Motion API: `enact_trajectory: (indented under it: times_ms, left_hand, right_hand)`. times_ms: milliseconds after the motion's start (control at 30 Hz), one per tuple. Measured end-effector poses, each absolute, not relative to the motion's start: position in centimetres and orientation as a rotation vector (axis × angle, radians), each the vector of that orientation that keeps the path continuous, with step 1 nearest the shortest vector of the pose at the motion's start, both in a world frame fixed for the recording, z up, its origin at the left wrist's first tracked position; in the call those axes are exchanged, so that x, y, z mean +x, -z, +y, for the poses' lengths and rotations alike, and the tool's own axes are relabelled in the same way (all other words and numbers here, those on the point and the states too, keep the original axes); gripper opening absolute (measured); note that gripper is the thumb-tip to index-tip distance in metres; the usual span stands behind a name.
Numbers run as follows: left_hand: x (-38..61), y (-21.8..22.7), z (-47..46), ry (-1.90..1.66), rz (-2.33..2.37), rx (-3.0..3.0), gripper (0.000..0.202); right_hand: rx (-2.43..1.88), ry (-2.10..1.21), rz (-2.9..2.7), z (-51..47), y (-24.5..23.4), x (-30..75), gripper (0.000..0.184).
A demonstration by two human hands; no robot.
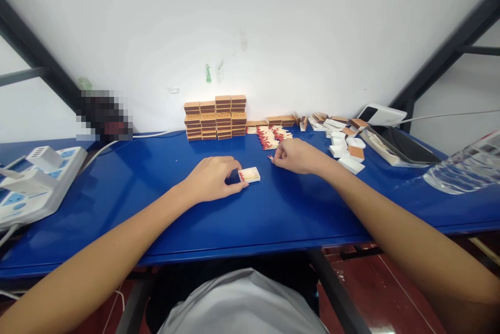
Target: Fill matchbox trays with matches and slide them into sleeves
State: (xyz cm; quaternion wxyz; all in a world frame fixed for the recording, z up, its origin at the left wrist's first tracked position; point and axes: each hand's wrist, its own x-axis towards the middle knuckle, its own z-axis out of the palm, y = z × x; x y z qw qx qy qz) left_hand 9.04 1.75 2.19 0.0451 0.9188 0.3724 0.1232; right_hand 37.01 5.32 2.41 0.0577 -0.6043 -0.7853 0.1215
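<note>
An open matchbox tray (249, 174) with red-tipped matches lies on the blue table (273, 214). My left hand (212, 178) rests on the table with its fingers curled against the tray's left end, holding it. My right hand (294, 156) is closed in a pinch on a few matches at its fingertips, just in front of a loose pile of matches (271, 136). A stack of closed brown matchboxes (215, 117) stands against the wall behind my hands.
Loose white trays and brown sleeves (340, 138) lie scattered at the back right. A power strip (33, 184) sits at the left edge. A phone on another strip (398, 147) and a plastic bag (464, 167) are on the right.
</note>
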Motion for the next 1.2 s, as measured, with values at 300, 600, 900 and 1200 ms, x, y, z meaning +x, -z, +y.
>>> enact_trajectory:
  times_ms: [300,600,900,1200]
  left_hand:
    - [9.0,-2.2,1.7,-0.381,1.128,2.809,0.032]
    - [9.0,-1.9,1.9,-0.37,1.128,2.821,0.032]
    - [8.9,-1.9,1.6,-0.367,1.131,2.823,0.032]
    - [10.6,-5.2,-1.7,-0.873,0.867,2.498,0.021]
  right_hand:
    - [-1.79,-0.509,-2.395,5.3,-2.1,37.1,0.012]
    - [-1.133,-0.434,-2.563,2.9,-2.9,34.3,0.004]
    - [-1.101,-0.269,-2.605,2.9,-3.7,34.9,0.022]
    - [-1.731,-0.025,-2.409,5.8,-5.3,40.8,0.027]
